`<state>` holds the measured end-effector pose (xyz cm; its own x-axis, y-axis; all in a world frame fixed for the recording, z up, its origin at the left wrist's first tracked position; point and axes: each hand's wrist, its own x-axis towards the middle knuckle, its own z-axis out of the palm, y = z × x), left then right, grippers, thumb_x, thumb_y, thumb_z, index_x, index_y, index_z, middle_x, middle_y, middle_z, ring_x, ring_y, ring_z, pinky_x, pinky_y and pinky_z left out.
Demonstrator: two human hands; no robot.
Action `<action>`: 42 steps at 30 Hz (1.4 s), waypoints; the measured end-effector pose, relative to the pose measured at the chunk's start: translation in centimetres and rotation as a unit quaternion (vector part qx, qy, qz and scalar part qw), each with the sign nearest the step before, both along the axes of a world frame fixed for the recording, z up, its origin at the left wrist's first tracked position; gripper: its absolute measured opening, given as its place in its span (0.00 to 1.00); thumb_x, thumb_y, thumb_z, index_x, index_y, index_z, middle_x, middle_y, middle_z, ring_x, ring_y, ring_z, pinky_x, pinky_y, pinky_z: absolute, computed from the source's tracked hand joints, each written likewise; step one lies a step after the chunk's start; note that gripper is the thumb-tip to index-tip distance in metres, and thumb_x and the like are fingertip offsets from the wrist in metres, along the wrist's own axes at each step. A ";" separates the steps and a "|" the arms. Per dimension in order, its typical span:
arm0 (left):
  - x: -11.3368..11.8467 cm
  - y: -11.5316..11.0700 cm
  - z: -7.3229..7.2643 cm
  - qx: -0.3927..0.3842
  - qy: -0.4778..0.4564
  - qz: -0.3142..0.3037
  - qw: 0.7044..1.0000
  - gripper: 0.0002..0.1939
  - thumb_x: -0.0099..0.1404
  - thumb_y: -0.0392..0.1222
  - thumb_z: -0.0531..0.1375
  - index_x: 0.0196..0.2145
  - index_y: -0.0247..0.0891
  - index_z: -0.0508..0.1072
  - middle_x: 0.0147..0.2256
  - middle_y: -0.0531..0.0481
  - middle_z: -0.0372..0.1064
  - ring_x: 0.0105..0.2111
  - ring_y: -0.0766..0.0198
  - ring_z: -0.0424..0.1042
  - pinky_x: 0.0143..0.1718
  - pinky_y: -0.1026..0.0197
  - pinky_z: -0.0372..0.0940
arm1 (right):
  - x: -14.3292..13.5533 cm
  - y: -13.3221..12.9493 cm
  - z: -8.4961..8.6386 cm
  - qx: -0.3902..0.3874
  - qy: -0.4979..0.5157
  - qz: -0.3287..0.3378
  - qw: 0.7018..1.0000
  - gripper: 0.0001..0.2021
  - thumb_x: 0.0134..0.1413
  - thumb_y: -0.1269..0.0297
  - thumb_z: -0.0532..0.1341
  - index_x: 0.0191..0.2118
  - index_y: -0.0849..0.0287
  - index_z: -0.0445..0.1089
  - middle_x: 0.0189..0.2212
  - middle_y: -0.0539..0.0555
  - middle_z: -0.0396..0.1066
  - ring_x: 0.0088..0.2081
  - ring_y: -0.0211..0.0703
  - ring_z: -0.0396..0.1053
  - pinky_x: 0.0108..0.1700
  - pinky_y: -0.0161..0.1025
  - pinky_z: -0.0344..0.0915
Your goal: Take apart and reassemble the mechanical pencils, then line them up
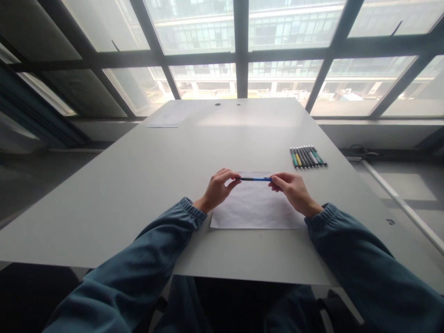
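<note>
A blue pen (258,179) with a dark grip is stretched level between my two hands, above the far part of a white sheet of paper (258,208). My left hand (219,187) pinches its dark end between thumb and fingers. At the blue end, my right hand (293,188) is closed on the pen with thumb and fingers. Beyond my right hand, several pens (308,157) lie side by side in a row, mostly black, with green, yellow and grey parts.
The white table (138,185) reaches toward large windows. Thin papers (169,115) lie at its far left. Two small round items (218,104) sit near the far edge. A small dark mark (390,222) shows on the right side.
</note>
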<state>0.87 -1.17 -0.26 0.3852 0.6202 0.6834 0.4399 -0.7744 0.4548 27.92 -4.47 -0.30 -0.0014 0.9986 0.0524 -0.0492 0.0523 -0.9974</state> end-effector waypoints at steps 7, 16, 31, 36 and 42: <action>0.0 -0.2 0.0 -0.019 -0.003 0.018 1.000 0.05 0.71 0.42 0.62 0.38 0.39 0.76 0.34 0.49 0.75 0.35 0.63 0.73 0.41 0.58 0.70 | 0.3 0.3 -0.3 -0.003 0.019 -0.007 1.000 0.16 0.48 0.51 0.73 0.35 0.61 0.79 0.27 0.57 0.79 0.26 0.40 0.72 0.31 0.39 0.68; 0.0 -0.1 -0.1 -0.015 -0.007 0.000 1.000 0.09 0.70 0.35 0.60 0.45 0.40 0.78 0.37 0.48 0.75 0.39 0.62 0.74 0.45 0.58 0.69 | 0.6 0.5 -0.7 -0.006 0.022 -0.013 1.000 0.16 0.49 0.52 0.73 0.35 0.61 0.79 0.28 0.57 0.79 0.27 0.41 0.72 0.31 0.39 0.68; -1.3 0.8 -0.5 -0.040 -0.007 0.085 0.996 0.10 0.72 0.43 0.59 0.36 0.39 0.77 0.33 0.49 0.73 0.35 0.62 0.72 0.41 0.58 0.68 | 2.4 1.4 -0.5 -0.036 0.062 -0.095 0.993 0.10 0.46 0.61 0.71 0.33 0.61 0.76 0.24 0.55 0.76 0.26 0.39 0.72 0.30 0.37 0.67; -1.7 1.0 -0.5 -0.051 -0.015 0.108 0.993 0.14 0.74 0.45 0.55 0.34 0.38 0.75 0.32 0.49 0.72 0.34 0.62 0.70 0.38 0.59 0.66 | 3.4 2.0 -0.5 -0.014 0.090 -0.154 0.984 0.07 0.45 0.65 0.68 0.32 0.61 0.76 0.23 0.53 0.74 0.25 0.38 0.70 0.28 0.35 0.66; -1.7 0.9 -0.7 -0.055 -0.016 0.099 0.993 0.16 0.75 0.47 0.54 0.33 0.38 0.75 0.32 0.49 0.71 0.34 0.62 0.70 0.39 0.59 0.65 | 3.5 2.1 -0.7 -0.011 0.074 -0.178 0.981 0.07 0.45 0.66 0.68 0.33 0.60 0.76 0.26 0.54 0.76 0.27 0.39 0.72 0.29 0.36 0.69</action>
